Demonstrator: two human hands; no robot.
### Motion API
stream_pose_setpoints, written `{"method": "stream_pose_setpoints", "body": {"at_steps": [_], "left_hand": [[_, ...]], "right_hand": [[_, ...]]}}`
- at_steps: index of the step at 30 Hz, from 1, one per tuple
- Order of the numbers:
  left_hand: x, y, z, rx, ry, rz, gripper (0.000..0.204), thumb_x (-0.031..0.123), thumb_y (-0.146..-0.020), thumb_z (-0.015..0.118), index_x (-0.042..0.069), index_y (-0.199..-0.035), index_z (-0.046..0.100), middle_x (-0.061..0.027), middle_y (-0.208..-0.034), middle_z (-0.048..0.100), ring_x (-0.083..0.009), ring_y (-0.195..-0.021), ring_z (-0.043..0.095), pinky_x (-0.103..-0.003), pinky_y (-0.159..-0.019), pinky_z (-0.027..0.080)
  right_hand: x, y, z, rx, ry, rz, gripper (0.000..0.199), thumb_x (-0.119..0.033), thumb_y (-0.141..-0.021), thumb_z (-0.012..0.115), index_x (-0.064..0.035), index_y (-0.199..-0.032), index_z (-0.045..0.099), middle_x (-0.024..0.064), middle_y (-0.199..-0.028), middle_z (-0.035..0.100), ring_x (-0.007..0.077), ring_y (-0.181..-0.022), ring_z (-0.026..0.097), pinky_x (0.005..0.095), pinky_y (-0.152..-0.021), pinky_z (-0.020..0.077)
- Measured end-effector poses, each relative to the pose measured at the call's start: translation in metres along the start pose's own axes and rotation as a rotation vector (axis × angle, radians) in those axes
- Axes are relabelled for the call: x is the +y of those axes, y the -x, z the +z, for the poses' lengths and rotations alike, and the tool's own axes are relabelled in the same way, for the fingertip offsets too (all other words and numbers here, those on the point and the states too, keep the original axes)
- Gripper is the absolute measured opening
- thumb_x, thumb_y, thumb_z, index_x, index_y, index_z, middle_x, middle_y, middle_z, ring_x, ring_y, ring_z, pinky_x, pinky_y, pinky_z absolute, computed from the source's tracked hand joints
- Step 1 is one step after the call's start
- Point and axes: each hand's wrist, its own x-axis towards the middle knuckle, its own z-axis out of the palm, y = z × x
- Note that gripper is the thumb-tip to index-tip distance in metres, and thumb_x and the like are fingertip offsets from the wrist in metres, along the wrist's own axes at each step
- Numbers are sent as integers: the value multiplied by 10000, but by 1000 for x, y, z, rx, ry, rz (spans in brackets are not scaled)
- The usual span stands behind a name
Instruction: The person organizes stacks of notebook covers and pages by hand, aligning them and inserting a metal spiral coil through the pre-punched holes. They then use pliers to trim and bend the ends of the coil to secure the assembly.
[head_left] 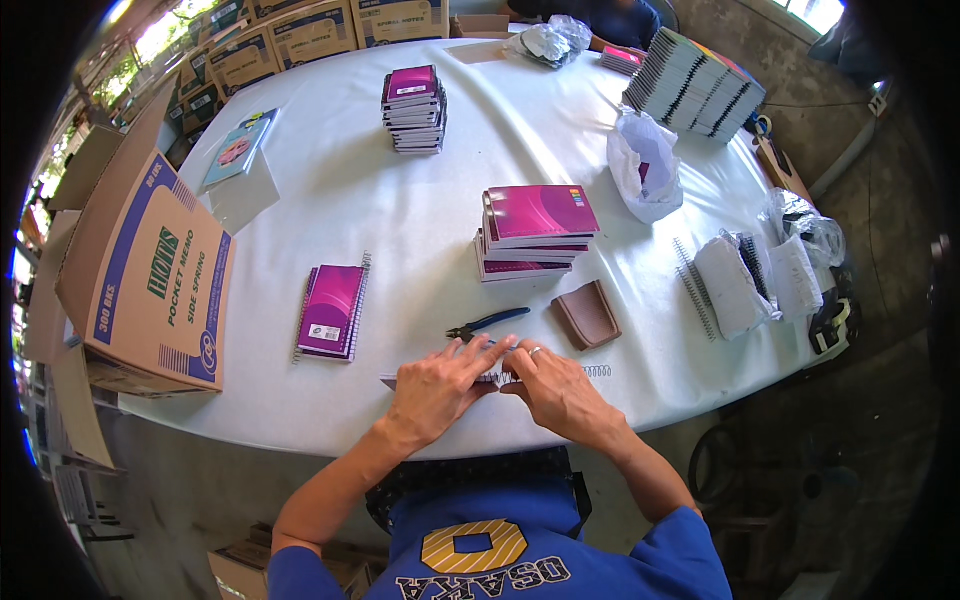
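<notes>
At the near edge of the table, both hands work on a small notebook held edge-up and mostly hidden behind the fingers. My left hand (437, 390) grips it, and a corner of its cover pokes out to the left. My right hand (560, 392), with a ring on one finger, pinches at the binding edge. From there a wire coil (598, 371) sticks out to the right. Just beyond the fingers lie cutting pliers with blue handles (490, 322). A brown curved block (587, 315) rests to their right.
Purple notebooks stand in a middle stack (538, 215), a far stack (413, 110) and a low left pile (333, 310). An open carton (155, 270) borders the left. Loose coils (697, 290), wrapped bundles (735, 285) and a plastic bag (643, 175) lie right. A person (610, 20) sits opposite.
</notes>
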Motion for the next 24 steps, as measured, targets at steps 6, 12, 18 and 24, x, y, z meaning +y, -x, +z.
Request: {"method": "stream_pose_setpoints", "body": {"at_steps": [6,12,18,24], "left_hand": [[-11,4,-10,-414,-109,124,520,472,-910,582,341,-1405,489,9,-1175,655,-215,-897,687,-403,-599,580],[-14,5,-11,-257,-97,186,659,518,-879,597,317,-1474,398,3,-1270,634,-259,-1008,673,-411,-677,568],[-30,25,-19,-177,-279,15,852,552,-811,661,211,-1516,325,-101,-1102,685,-300,-934,684,-427,-678,555],[-33,13,-21,-231,-103,-22,887,635,-825,602,150,-1511,318,-152,-764,664,-357,-686,679,-456,-615,534]], "right_hand": [[63,-2,-29,-175,-61,-37,349,77,-768,664,-45,-1091,613,135,-1274,589,330,-1187,557,378,-941,494],[122,-16,-82,-411,204,23,488,-54,-698,789,-187,-1150,658,140,-1466,441,335,-1336,415,447,-1171,284],[56,-40,-61,-653,-584,-48,611,-572,-884,612,-174,-1346,605,146,-1271,634,295,-1157,588,418,-983,460],[57,-56,-40,-597,-683,-250,659,-588,-896,584,-99,-1337,607,140,-1236,653,252,-1130,602,398,-983,458]]}}
